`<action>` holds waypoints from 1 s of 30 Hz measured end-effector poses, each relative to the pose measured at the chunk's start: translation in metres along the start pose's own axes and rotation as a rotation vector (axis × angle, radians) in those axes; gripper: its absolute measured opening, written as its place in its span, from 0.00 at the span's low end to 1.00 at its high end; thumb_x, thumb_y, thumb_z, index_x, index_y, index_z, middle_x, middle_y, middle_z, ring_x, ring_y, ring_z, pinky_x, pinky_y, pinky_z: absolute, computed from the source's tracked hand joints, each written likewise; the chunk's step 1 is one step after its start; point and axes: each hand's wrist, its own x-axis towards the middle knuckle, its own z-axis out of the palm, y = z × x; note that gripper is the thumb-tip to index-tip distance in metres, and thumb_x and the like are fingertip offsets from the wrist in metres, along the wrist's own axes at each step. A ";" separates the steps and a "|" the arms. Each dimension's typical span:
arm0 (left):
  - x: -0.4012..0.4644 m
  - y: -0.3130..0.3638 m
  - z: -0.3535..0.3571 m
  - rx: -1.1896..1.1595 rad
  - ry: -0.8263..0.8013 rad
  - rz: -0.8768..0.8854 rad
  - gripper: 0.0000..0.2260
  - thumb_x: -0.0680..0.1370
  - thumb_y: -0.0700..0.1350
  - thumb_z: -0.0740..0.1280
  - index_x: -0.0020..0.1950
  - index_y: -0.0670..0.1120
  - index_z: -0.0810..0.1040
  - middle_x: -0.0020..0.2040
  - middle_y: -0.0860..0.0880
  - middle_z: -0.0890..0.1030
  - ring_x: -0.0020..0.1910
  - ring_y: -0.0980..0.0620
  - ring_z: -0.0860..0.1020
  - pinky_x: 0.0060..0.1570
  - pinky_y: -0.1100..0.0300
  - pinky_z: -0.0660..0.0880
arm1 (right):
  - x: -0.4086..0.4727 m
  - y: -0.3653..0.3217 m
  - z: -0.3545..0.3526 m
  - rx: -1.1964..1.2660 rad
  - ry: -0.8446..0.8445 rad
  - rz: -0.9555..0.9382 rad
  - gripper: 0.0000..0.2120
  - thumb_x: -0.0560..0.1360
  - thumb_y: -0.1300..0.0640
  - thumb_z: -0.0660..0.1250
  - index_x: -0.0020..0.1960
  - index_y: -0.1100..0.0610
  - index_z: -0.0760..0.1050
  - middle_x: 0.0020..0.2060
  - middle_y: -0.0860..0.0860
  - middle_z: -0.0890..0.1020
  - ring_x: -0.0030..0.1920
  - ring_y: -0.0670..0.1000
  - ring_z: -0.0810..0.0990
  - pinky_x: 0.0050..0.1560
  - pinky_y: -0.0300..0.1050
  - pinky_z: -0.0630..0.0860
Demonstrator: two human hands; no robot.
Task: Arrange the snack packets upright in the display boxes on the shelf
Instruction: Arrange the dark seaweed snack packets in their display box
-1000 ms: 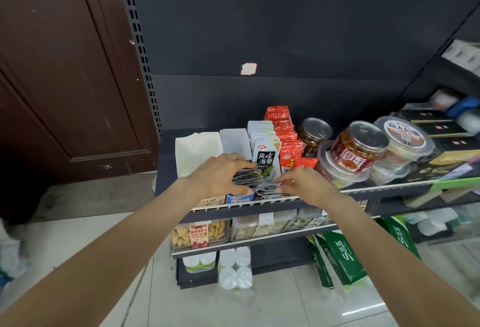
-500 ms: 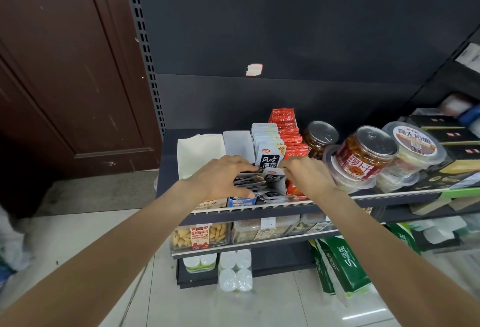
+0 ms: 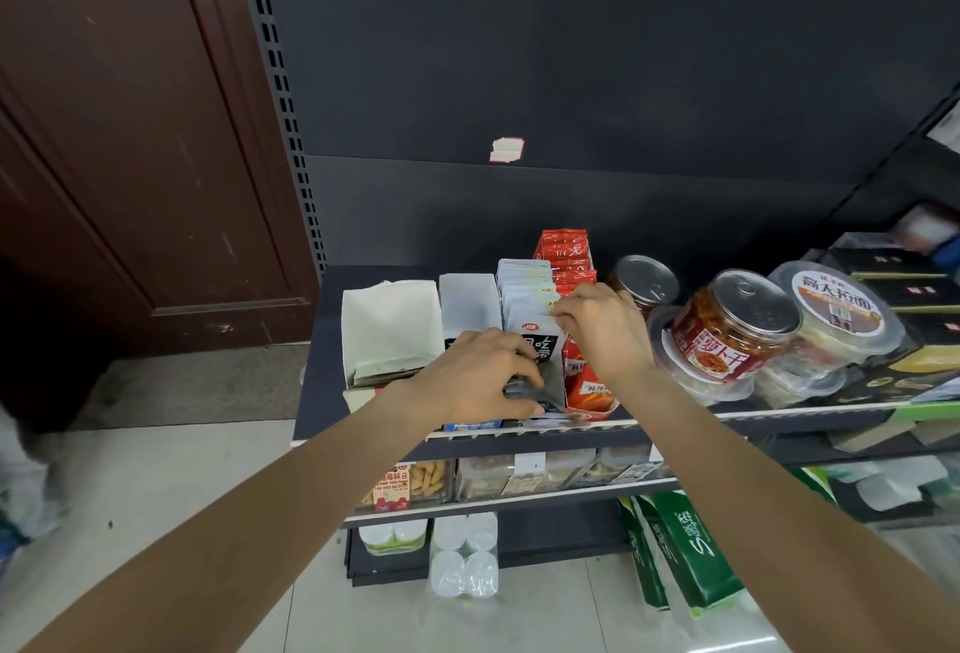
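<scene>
Small shop, a grocery or convenience store. Dark metal shelf unit (image 3: 311, 392) with slotted upright (image 3: 280, 96) and dark back panel (image 3: 571, 55). Top shelf has white display boxes (image 3: 389, 320), rows of red snack packets (image 3: 566, 247) and white packets (image 3: 524, 283) standing front to back, sealed jars (image 3: 737, 330) and lidded tubs (image 3: 836, 309) with printed labels. Price-tag strip (image 3: 530, 460) on the edge of the shelf below, clear biscuit containers (image 3: 410, 486) there. Green packs (image 3: 685, 548) and shrink-wrapped white rolls (image 3: 465, 564) at floor level. Tiled floor (image 3: 130, 486), brown door (image 3: 130, 133) at left.
</scene>
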 end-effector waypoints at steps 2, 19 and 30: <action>0.003 0.003 0.001 0.022 -0.013 -0.014 0.16 0.75 0.57 0.66 0.60 0.53 0.79 0.65 0.54 0.72 0.66 0.53 0.65 0.64 0.54 0.58 | 0.006 0.003 -0.003 0.098 -0.014 0.048 0.10 0.78 0.58 0.63 0.55 0.52 0.80 0.52 0.50 0.80 0.54 0.52 0.77 0.57 0.47 0.70; 0.011 0.013 0.010 0.077 -0.028 -0.078 0.10 0.77 0.54 0.65 0.50 0.52 0.83 0.54 0.55 0.79 0.60 0.53 0.66 0.61 0.53 0.61 | 0.017 0.027 0.003 0.487 -0.111 0.033 0.09 0.74 0.61 0.68 0.53 0.58 0.81 0.51 0.53 0.83 0.53 0.50 0.80 0.58 0.46 0.76; 0.011 0.015 0.012 0.022 0.058 -0.088 0.06 0.76 0.48 0.66 0.49 0.50 0.82 0.52 0.55 0.81 0.57 0.54 0.69 0.60 0.54 0.64 | 0.015 0.035 0.008 0.617 -0.092 0.059 0.07 0.74 0.61 0.69 0.50 0.57 0.82 0.47 0.52 0.83 0.47 0.48 0.81 0.54 0.46 0.78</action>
